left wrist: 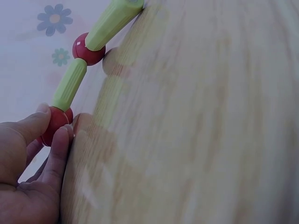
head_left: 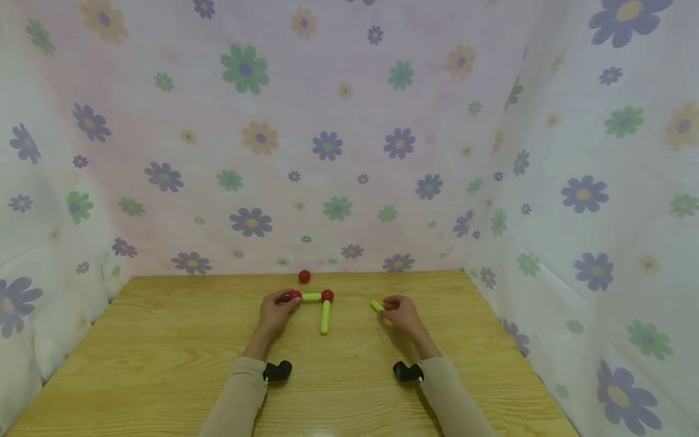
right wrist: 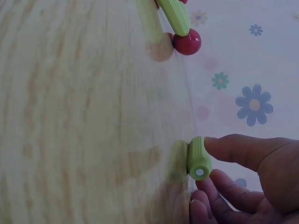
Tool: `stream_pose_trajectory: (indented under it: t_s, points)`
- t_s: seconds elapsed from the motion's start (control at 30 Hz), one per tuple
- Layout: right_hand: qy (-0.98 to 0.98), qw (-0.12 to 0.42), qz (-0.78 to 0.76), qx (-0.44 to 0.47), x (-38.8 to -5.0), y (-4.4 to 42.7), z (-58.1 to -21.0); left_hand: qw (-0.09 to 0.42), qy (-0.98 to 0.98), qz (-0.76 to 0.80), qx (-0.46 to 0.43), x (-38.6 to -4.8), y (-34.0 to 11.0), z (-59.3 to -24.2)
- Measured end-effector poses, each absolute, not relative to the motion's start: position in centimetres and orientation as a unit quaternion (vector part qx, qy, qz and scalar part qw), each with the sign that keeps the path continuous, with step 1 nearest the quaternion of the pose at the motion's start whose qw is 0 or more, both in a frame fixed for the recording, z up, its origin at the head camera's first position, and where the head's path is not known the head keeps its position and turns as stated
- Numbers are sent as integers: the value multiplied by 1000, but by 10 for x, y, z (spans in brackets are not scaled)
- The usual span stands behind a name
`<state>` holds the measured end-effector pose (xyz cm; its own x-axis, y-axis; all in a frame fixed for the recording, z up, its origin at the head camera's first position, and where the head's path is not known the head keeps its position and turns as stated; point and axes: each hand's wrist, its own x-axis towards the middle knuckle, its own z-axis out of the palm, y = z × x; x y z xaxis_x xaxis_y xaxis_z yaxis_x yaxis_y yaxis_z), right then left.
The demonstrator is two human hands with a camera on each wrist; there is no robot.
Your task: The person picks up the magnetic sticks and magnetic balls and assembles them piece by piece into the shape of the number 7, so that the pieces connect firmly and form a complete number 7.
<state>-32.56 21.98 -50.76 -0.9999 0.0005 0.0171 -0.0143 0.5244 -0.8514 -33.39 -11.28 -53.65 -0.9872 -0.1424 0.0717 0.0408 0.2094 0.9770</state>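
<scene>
A red ball [head_left: 295,295] sits near the middle of the worktop's far edge, pinched between the thumb and fingers of a person's left grip [head_left: 275,312]. From it, a green rod [head_left: 312,297] extends rightward, roughly along that edge, to a second ball [head_left: 327,295], also red; a second rod [head_left: 324,318] reaches from there away from the far edge. Toward the far right corner, well apart from the joined pieces, the right grip [head_left: 403,314] pinches a third rod [head_left: 376,305], likewise green, low at the worktop [head_left: 164,352], a white disc [right wrist: 199,172] visible on its end. A lone ball [head_left: 304,277] in red rests close to the far edge, beyond the joined pieces. Beige sleeves [head_left: 240,385] cover the forearms, with black devices [head_left: 277,371] at the wrists. Flower-print cloth [head_left: 349,121] hangs behind the far edge and along both sides.
</scene>
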Motion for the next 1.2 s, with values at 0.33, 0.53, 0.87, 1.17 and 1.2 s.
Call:
stream_pose_trajectory:
  t_s: [0.33,0.53,0.87,1.17,1.2]
  points:
    - [-882,-4,471,-15,-319,223,-512,76,-782,-618,24,-329,-112,-540]
    - [-887,-1,461,-18,-320,223,-513,71,-776,-626,30,-329,-109,-541]
    - [-886,-1,463,-30,-328,224,-509,72,-764,-640,34,-334,-107,-534]
    - [-881,-2,472,-27,-329,222,-511,74,-773,-629,34,-334,-112,-534]
    - [-881,-3,472,-26,-329,221,-511,74,-775,-627,33,-334,-112,-534]
